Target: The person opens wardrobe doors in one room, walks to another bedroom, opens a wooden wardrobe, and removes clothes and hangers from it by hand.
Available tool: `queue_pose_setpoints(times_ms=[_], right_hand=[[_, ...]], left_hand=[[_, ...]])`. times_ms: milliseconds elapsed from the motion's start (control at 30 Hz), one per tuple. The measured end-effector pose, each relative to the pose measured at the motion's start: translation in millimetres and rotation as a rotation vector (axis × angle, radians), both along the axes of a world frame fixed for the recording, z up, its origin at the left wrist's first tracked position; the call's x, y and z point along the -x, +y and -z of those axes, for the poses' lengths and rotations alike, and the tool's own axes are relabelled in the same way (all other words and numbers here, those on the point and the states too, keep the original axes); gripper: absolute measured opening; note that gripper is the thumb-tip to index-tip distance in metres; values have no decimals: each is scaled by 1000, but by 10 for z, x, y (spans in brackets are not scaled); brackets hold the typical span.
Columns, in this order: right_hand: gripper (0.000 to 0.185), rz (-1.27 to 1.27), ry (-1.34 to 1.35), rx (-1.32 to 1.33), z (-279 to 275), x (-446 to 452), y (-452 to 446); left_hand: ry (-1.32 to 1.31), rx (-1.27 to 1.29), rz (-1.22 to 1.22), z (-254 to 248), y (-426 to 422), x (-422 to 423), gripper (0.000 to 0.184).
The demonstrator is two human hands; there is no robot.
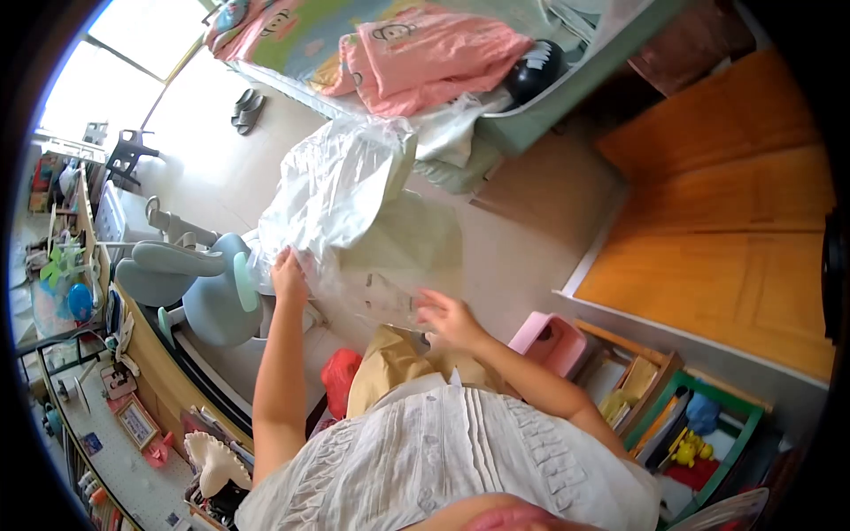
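Note:
A large clear plastic bag (332, 190) hangs puffed out in front of me, reaching up to the bed's edge. Its near edge is pinched in my left hand (289, 276), whose fingers are closed on the film. The lower part of the film is see-through, with small dark print near its right end. My right hand (450, 320) is beside that printed end, slightly blurred. Its fingers are apart and bent, and I make out nothing held in them.
A grey-blue chair (221, 301) stands left, beside a cluttered desk (168, 380). Pink bedding (425, 57) and a black ball-like object (536, 75) lie on the bed. Right are a pink bin (549, 345), a green-rimmed drawer (744, 420) with toys, and a wooden cabinet (726, 212).

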State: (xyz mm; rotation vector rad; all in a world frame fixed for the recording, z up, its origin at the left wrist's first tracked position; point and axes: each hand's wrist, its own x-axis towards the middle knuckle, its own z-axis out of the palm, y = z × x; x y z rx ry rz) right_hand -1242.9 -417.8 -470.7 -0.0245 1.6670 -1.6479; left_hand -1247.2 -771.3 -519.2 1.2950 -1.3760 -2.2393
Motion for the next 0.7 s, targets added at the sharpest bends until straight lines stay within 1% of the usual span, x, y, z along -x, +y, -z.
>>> queue_pose_setpoints(times_ms=[33, 100, 167, 200, 233, 267, 300, 333, 367, 400, 433, 467, 533, 600, 633, 667, 700], right_hand=[[41, 44, -154, 10, 157, 98, 171], [35, 185, -195, 23, 182, 329, 473], [32, 292, -208, -117, 131, 547, 659], [31, 363, -245, -129, 137, 654, 721], [29, 443, -282, -148, 83, 756, 764], [29, 471, -292, -152, 23, 805, 778], [29, 543, -306, -121, -124, 900, 748], [28, 613, -314, -97, -257, 1015, 741], [27, 669, -342, -36, -295, 1061, 748], [27, 685, -349, -51, -398, 1101, 708], [27, 756, -389, -25, -485, 1211, 653], [26, 830, -435, 10, -522, 1278, 585], [27, 886, -435, 30, -520, 1311, 539], [29, 888, -410, 67, -514, 1508, 606], [31, 907, -418, 58, -511, 1580, 624], [33, 922, -386, 109, -490, 1581, 693], [35, 936, -363, 96, -565, 1618, 751]], left_hand=[[-3, 65, -29, 9, -170, 115, 34], [-11, 116, -47, 214, -570, 322, 35], [-56, 163, -81, 355, -927, 621, 35], [-62, 164, -75, 408, -1105, 767, 35], [-126, 166, -87, 458, -1259, 944, 36], [-192, 169, -85, 524, -1412, 1120, 37], [-232, 173, -100, 554, -1531, 1294, 48], [-224, 163, -60, 511, -1599, 1568, 48], [-255, 35, -30, 472, -1646, 1672, 56], [-285, -91, -11, 446, -1689, 1751, 65], [-351, -159, 35, 549, -1729, 1857, 75], [-352, -155, 55, 597, -1719, 1965, 75], [-441, -275, 215, 709, -1543, 2117, 71], [-371, -273, 466, 981, -1279, 2129, 64], [-376, -274, 549, 1024, -1071, 2135, 53], [-389, -300, 609, 1180, -850, 2101, 46], [-452, -305, 659, 1189, -568, 2094, 46]])
